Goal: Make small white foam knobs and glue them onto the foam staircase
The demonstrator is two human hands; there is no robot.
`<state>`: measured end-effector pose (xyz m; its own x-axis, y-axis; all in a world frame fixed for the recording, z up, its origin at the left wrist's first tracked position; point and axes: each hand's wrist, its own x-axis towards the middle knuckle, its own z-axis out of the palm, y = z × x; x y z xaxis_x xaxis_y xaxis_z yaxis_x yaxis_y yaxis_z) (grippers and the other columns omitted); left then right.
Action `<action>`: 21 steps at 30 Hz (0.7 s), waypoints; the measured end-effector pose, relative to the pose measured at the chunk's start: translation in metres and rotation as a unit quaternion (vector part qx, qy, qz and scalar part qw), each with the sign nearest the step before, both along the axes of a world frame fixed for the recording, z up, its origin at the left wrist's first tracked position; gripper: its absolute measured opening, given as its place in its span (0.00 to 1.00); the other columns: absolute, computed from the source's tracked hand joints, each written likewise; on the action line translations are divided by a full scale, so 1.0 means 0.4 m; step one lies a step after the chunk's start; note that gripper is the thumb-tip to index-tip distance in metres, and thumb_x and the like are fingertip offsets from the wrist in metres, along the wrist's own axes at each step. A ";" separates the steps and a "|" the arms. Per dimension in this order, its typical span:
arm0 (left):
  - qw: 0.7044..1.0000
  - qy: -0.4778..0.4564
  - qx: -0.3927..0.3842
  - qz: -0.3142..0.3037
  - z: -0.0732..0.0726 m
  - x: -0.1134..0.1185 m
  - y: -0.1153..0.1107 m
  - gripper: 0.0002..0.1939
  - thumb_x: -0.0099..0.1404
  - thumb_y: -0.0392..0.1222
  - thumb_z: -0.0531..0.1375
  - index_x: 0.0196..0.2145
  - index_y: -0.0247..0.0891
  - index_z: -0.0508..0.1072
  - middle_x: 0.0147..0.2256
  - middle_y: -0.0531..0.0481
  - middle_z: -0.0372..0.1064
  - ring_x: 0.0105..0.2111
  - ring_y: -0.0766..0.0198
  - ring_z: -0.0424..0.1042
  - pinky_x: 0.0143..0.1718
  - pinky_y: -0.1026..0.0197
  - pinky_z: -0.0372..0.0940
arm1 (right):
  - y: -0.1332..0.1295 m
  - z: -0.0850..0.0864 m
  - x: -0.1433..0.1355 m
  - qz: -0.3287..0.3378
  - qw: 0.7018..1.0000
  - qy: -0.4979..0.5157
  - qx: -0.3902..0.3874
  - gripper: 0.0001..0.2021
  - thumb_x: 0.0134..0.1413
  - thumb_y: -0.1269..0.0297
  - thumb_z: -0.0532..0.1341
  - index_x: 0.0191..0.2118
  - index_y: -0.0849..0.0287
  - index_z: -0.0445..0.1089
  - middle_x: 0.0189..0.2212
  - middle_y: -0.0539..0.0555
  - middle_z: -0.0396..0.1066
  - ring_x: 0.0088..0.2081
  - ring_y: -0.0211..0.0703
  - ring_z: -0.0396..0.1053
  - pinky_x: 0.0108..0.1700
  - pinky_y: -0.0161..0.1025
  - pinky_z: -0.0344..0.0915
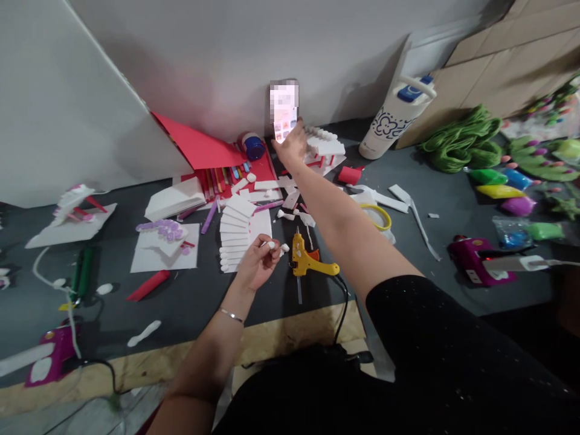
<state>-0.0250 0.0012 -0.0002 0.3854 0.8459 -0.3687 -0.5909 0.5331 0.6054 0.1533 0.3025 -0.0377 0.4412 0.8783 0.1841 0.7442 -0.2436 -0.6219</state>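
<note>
My left hand is closed in a pinch over the table, with a small white lump between thumb and fingertips. Just beside it lies a fan of white strips with rounded ends, on white paper. My right hand reaches forward to a lit smartphone leaning on the wall. Its thumb and fingers grip the phone's lower edges. Between my arms a yellow glue gun lies on its side, a clear stick out of its back. A white stepped model on red legs stands right of the right hand.
A white tumbler stands at the back right, near green cord and colourful clay packs. Purple power blocks sit at both sides. Further left are a purple-and-white model, red paper and a blue-lidded jar.
</note>
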 end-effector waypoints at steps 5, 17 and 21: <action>1.000 0.002 -0.001 0.003 0.000 -0.001 -0.001 0.26 0.45 0.43 0.81 0.31 0.38 0.68 0.27 0.57 0.66 0.24 0.74 0.61 0.24 0.70 0.54 | -0.005 0.000 -0.005 -0.020 1.000 -0.012 -0.002 0.44 0.66 0.54 0.62 0.73 0.81 0.44 0.65 0.78 0.62 0.71 0.64 0.60 0.72 0.52 0.56; 1.000 0.001 0.004 -0.001 -0.002 0.000 0.000 0.26 0.46 0.43 0.81 0.31 0.38 0.69 0.27 0.57 0.66 0.24 0.74 0.62 0.24 0.71 0.55 | -0.026 0.024 -0.007 -0.019 1.000 0.012 0.006 0.44 0.66 0.56 0.62 0.74 0.81 0.44 0.63 0.77 0.61 0.70 0.65 0.60 0.70 0.52 0.58; 1.000 0.000 -0.003 0.001 0.000 0.001 0.000 0.27 0.43 0.43 0.82 0.31 0.38 0.69 0.26 0.56 0.68 0.24 0.74 0.62 0.24 0.71 0.54 | -0.042 0.039 -0.011 -0.020 1.000 0.007 0.007 0.42 0.68 0.55 0.61 0.74 0.81 0.44 0.64 0.78 0.61 0.70 0.67 0.59 0.70 0.55 0.58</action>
